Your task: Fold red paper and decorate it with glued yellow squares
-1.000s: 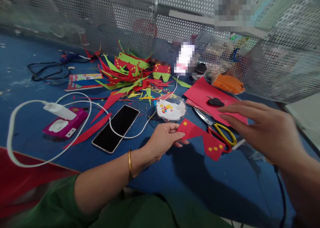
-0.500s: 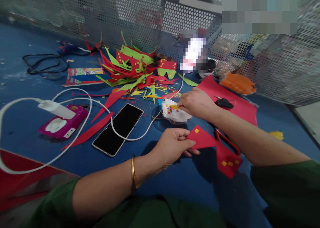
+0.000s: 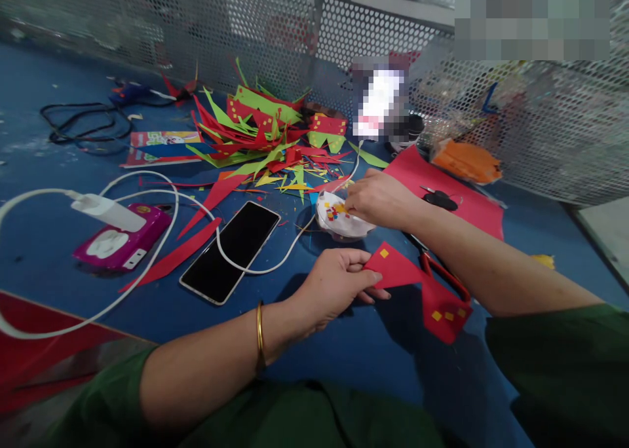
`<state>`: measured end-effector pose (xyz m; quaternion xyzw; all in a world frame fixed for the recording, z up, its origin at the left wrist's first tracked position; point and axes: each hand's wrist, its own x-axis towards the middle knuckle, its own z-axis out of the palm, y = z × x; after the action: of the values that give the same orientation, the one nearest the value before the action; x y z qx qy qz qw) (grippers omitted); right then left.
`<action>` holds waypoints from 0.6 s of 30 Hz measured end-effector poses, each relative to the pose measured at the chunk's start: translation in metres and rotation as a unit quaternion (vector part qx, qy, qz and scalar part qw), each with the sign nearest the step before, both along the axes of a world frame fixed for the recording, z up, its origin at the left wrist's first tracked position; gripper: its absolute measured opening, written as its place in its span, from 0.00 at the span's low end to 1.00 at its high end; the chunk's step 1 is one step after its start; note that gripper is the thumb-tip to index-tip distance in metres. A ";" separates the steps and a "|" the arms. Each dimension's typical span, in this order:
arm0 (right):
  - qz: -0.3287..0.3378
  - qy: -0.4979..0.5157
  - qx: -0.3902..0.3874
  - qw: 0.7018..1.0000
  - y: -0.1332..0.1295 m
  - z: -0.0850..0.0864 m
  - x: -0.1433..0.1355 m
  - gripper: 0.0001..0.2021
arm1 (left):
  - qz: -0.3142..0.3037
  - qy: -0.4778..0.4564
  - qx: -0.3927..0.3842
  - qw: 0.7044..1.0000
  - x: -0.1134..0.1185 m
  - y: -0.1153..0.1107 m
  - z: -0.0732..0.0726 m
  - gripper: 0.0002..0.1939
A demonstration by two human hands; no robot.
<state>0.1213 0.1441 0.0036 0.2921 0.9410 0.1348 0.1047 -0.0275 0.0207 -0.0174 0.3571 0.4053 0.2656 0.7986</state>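
My left hand (image 3: pixel 341 276) pinches one end of a red paper cut-out (image 3: pixel 398 269) between thumb and fingers. The cut-out is bow-shaped, with yellow squares on both wings, and its far wing hangs to the right. My right hand (image 3: pixel 374 198) reaches over a small white dish (image 3: pixel 351 226) with its fingers drawn together at the dish's surface. Small yellow, red and blue paper bits (image 3: pixel 334 211) lie on the dish. Whatever the right fingertips pinch is hidden. Red-handled scissors (image 3: pixel 445 279) lie under my right forearm, partly covered by the cut-out.
A black-screened phone (image 3: pixel 233 255) lies under a white cable, left of the dish. Beyond it is a heap of red and green paper strips (image 3: pixel 260 133). A purple power socket (image 3: pixel 122 238) holds a white plug. Black keys (image 3: pixel 439 200) rest on a red sheet (image 3: pixel 474 222).
Both hands keep nearly the same pose, the left still on the red cut-out and the right still at the dish. The whole view has shifted slightly.
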 end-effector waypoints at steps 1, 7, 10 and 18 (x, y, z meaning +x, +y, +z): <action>0.001 -0.001 -0.002 1.000 0.000 0.000 0.000 0.15 | 0.001 0.000 0.000 1.000 0.000 0.000 0.000 0.07; 0.003 0.003 0.001 1.000 0.001 -0.001 -0.001 0.14 | 0.002 -0.009 0.007 1.000 0.000 0.000 -0.002 0.07; -0.017 0.006 -0.009 1.000 0.001 -0.001 0.000 0.14 | 0.001 -0.010 0.007 1.000 0.000 0.000 -0.002 0.07; -0.029 0.009 -0.045 0.999 0.003 0.001 0.001 0.14 | 0.002 -0.012 0.007 1.000 0.000 0.000 -0.002 0.07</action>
<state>0.1228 0.1468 0.0041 0.3153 0.9383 0.0864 0.1127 -0.0272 0.0205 -0.0194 0.3587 0.3940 0.2744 0.8005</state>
